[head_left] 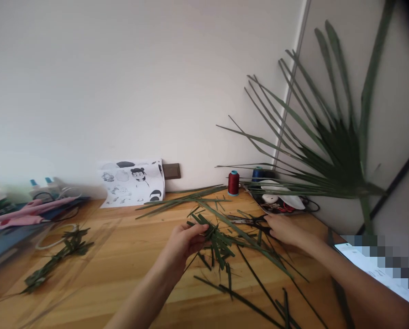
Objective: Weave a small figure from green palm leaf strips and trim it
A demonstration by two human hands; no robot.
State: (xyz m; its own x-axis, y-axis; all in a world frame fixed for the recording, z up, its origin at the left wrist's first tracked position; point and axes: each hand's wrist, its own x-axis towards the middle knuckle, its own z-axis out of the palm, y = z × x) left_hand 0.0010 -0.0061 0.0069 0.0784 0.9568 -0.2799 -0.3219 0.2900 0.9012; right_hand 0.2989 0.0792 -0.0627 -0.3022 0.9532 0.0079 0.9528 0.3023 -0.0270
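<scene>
My left hand (pixel 191 236) pinches a knotted piece of woven green leaf strips (pixel 215 235) above the middle of the wooden table (pixel 122 265). To the right, my right hand (pixel 282 228) is at the black handles of the scissors (pixel 247 220), its fingers closed around them. The silvery blades point left, towards the woven piece, and lie low among loose strips. Cut leaf strips (pixel 250 304) are scattered below and between the hands. How the fingers sit in the scissor handles is partly hidden.
A large fan palm leaf (pixel 341 160) leans in from the right. Behind stand a red thread spool (pixel 233 183) and a blue one (pixel 258 174). A printed sheet (pixel 132 183) rests against the wall. At left are a pink glue gun (pixel 29 212) and a woven leaf piece (pixel 59 260).
</scene>
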